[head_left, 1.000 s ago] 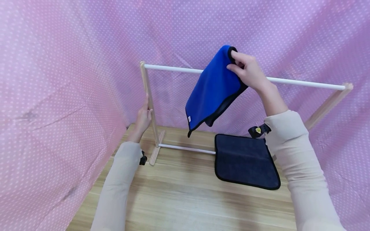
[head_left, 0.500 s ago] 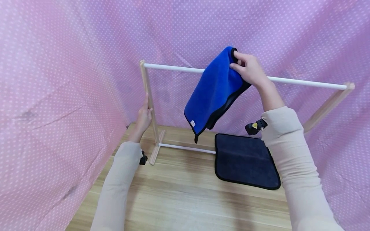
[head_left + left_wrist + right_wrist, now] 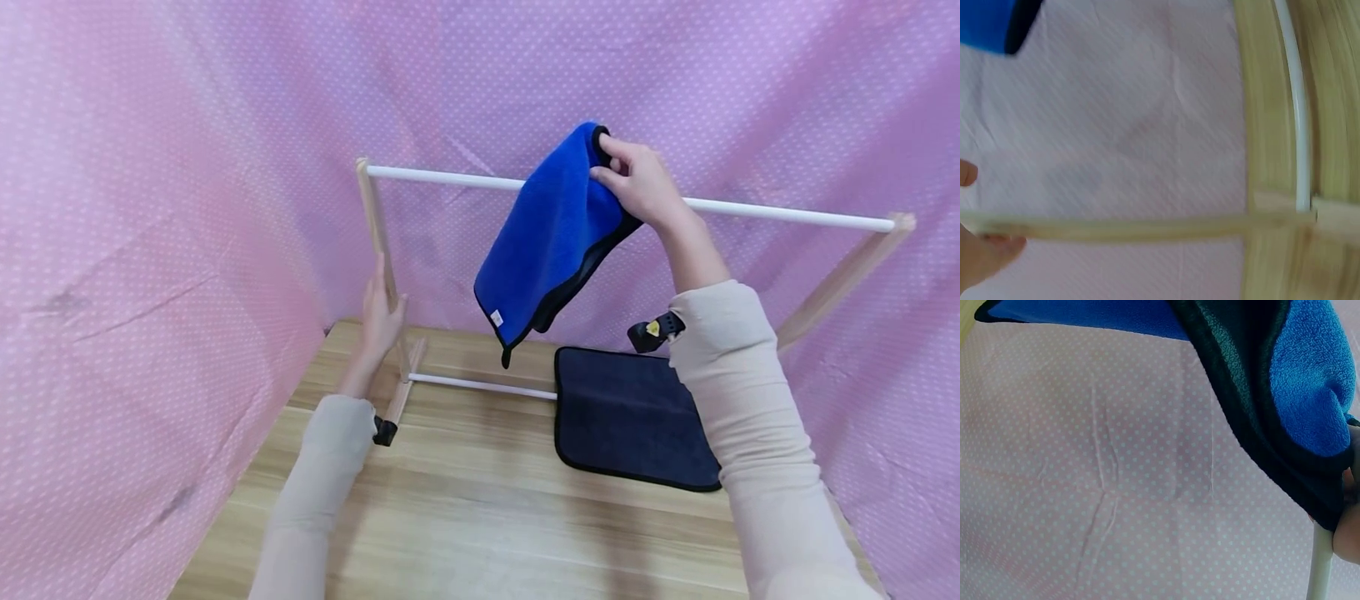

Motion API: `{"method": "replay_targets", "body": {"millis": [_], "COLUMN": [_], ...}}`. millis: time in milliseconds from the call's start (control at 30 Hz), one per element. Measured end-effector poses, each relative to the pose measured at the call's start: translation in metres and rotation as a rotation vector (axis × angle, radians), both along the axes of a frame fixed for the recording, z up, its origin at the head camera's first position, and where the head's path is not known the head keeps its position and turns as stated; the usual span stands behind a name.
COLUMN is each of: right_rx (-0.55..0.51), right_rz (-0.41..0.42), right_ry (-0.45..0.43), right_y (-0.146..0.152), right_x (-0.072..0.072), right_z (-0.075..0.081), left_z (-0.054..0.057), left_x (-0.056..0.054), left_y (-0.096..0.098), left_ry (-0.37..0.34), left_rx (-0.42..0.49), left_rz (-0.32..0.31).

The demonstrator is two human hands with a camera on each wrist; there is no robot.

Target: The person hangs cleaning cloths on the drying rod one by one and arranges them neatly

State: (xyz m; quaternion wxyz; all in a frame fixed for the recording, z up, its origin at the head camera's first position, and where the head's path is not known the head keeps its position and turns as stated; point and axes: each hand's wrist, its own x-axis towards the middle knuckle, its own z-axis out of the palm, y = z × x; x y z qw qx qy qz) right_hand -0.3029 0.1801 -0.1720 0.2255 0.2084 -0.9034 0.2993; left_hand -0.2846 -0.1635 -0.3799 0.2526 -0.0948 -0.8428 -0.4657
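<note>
The tabletop (image 3: 480, 517) runs wide under your rack (image 3: 795, 212), which stands along its far edge. A dark cloth (image 3: 630, 417) lies toward the far right corner. And the blue cloth (image 3: 540, 233), up by the top bar (image 3: 450, 178) above that far edge: looks light, soft, floppy; its bound border's your grip. Your right hand (image 3: 643, 179) pinches it there; your left hand (image 3: 384, 312), fingers straight, thumb spread, flanks the upright (image 3: 1147, 229).
</note>
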Motion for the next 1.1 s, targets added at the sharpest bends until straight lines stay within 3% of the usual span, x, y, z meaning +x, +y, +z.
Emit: {"method": "replay_targets", "body": {"millis": [133, 233, 333, 567, 833, 933, 1100], "right_rx": [0.009, 0.014, 0.007, -0.007, 0.007, 0.008, -0.002], "right_rz": [-0.008, -0.011, -0.013, -0.018, -0.022, -0.022, -0.018], "right_ry": [0.002, 0.003, -0.004, -0.029, -0.016, -0.016, -0.024], "right_y": [-0.001, -0.001, -0.002, -0.002, -0.002, -0.002, -0.001], "right_x": [0.000, 0.001, 0.001, 0.003, 0.004, 0.005, 0.005], "right_z": [-0.001, -0.001, 0.000, -0.001, -0.001, -0.001, 0.000], "left_z": [-0.006, -0.011, -0.014, -0.021, -0.028, -0.027, -0.016], "left_x": [0.017, 0.025, 0.026, 0.014, -0.003, -0.010, -0.018], "left_y": [0.018, 0.033, 0.046, 0.071, 0.090, 0.095, 0.096], "left_ry": [-0.022, -0.043, -0.121, -0.350, -0.588, -0.605, -0.541], "left_rx": [0.098, 0.191, 0.277, 0.460, 0.700, 0.799, 0.958], "left_rz": [0.037, -0.035, -0.161, -0.396, -0.512, -0.544, -0.566]}}
